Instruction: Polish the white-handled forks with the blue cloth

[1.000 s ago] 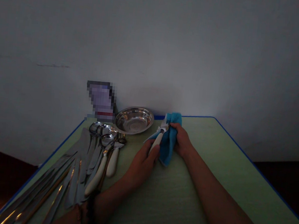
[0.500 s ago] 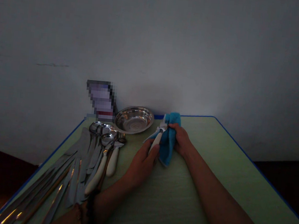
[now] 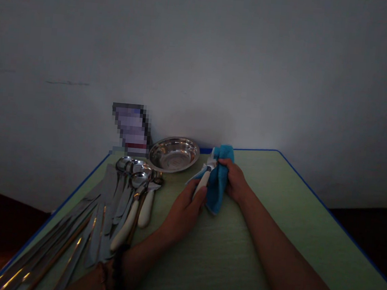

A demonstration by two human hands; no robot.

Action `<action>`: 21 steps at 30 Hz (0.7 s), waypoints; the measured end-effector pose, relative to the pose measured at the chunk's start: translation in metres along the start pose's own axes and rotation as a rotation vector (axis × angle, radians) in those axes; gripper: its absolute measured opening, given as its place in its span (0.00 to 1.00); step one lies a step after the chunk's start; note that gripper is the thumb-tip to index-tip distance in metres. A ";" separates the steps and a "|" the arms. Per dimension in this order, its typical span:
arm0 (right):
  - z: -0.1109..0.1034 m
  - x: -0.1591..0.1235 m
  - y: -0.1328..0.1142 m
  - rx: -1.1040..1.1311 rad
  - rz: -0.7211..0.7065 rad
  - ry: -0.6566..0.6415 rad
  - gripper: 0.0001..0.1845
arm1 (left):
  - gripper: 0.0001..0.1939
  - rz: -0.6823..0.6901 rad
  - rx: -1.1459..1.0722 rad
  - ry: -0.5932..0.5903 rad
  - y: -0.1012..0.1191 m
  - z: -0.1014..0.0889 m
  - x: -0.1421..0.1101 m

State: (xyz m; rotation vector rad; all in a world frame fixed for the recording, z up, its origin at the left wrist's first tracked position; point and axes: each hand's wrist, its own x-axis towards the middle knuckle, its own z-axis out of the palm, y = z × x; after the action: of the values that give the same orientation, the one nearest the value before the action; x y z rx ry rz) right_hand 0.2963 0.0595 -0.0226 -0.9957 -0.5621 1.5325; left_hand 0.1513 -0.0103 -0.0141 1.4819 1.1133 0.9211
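Note:
My left hand (image 3: 186,207) is closed around the pale handle of a fork (image 3: 203,182), whose metal head points up and away from me; its tip is blurred and lies against the cloth. A blue cloth (image 3: 220,179) hangs folded behind and beside that head. My right hand (image 3: 234,178) pinches the cloth near its upper right, close to the metal. Left of my left hand lies a pile of metal cutlery: several spoons (image 3: 139,178), long flat-handled pieces (image 3: 94,231) and a few white handles (image 3: 145,210).
A shiny round metal bowl (image 3: 174,154) stands at the table's back edge, against the wall. Beside it leans a phone-like device (image 3: 132,128), its screen pixelated. The pale green table (image 3: 295,226) has a blue rim, and a grey wall (image 3: 220,66) rises behind.
Almost nothing differs. Both hands keep their grip on the fork and cloth in nearly the same place; the view has shifted very slightly.

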 end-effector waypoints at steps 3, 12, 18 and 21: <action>-0.001 0.001 0.000 0.003 0.008 -0.034 0.05 | 0.14 0.001 0.014 -0.003 0.000 0.000 0.000; -0.001 0.000 0.000 -0.026 0.007 -0.010 0.06 | 0.13 0.010 0.008 0.006 0.000 0.001 0.000; 0.002 -0.001 -0.002 0.074 0.013 0.010 0.05 | 0.12 -0.009 -0.008 0.000 0.002 0.000 0.000; 0.001 -0.005 -0.007 0.222 0.003 -0.072 0.11 | 0.11 -0.032 -0.038 0.017 0.003 0.000 0.000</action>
State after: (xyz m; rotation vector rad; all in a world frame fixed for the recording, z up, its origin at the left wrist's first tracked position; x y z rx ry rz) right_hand 0.2989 0.0567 -0.0150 -0.7743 -0.4303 1.5999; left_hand 0.1519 -0.0105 -0.0107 1.4241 1.1230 0.9288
